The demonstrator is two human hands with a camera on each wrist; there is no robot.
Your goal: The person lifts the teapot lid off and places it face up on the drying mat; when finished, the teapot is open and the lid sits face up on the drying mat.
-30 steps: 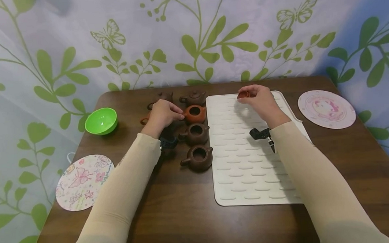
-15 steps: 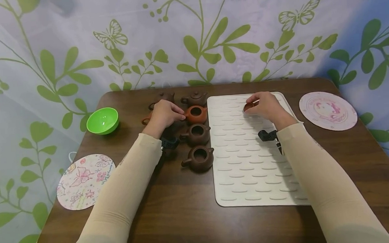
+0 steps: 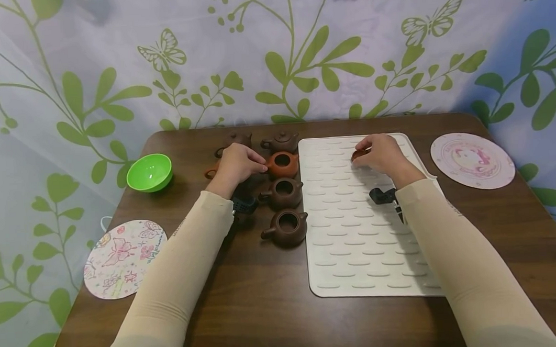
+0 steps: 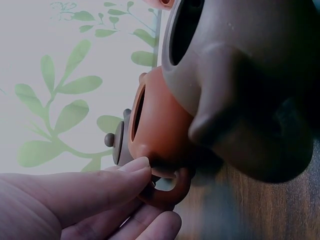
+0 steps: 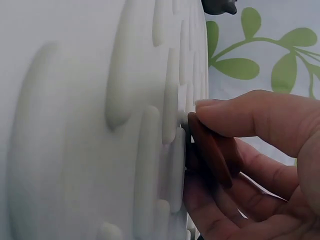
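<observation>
An orange clay teapot (image 3: 283,165) stands lidless beside the mat, its round opening facing up. My left hand (image 3: 240,167) pinches its handle (image 4: 180,190) between thumb and fingers. Over the far part of the white ribbed mat (image 3: 338,233), my right hand (image 3: 380,152) holds a small reddish-brown teapot lid (image 5: 212,152) by its edge, right down at the ribs. Two dark brown teapots (image 3: 282,193), (image 3: 287,228) without lids stand nearer me in the same column. Behind the orange one is a lidded dark teapot (image 3: 282,141).
Left of these, another lidded dark teapot (image 3: 238,139) and an orange one (image 3: 211,170) are partly hidden by my left hand. A green bowl (image 3: 149,173) and a butterfly-patterned round mat (image 3: 122,257) lie left; a pink round mat (image 3: 473,160) lies right.
My right hand has moved a little right and toward me, bringing the lid down to the mat and tipping it from view. My left hand has stayed at the orange teapot's handle.
</observation>
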